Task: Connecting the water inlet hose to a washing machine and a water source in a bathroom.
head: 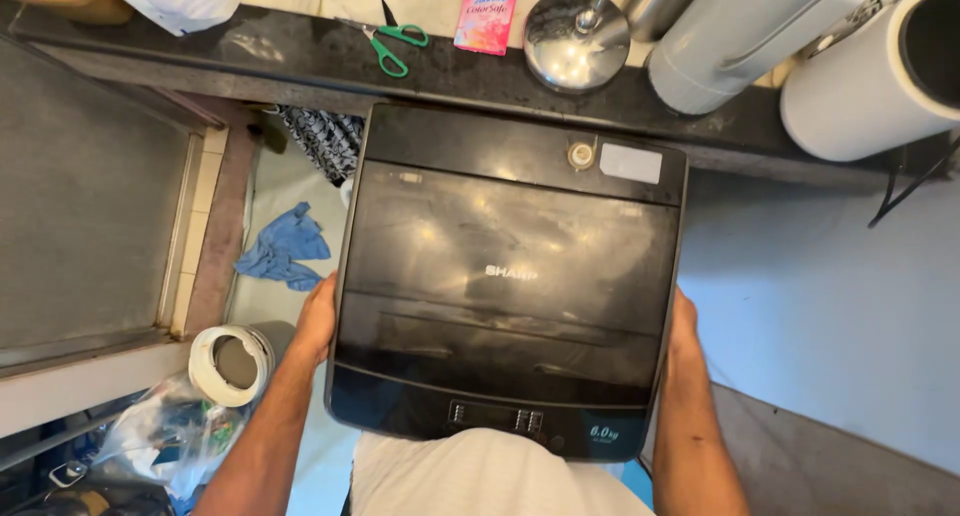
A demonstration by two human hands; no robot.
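Observation:
A black top-loading washing machine fills the middle of the head view, its lid down and a control panel along the near edge. My left hand presses flat against its left side, fingers wrapped on the edge. On the opposite side, my right hand grips the right edge. Both forearms reach in from the bottom of the frame.
A dark ledge behind the machine carries green-handled scissors, a pink sachet, a shiny steel lid and grey and white cylinders. A blue cloth lies on the floor at left, near a white roll and plastic bags.

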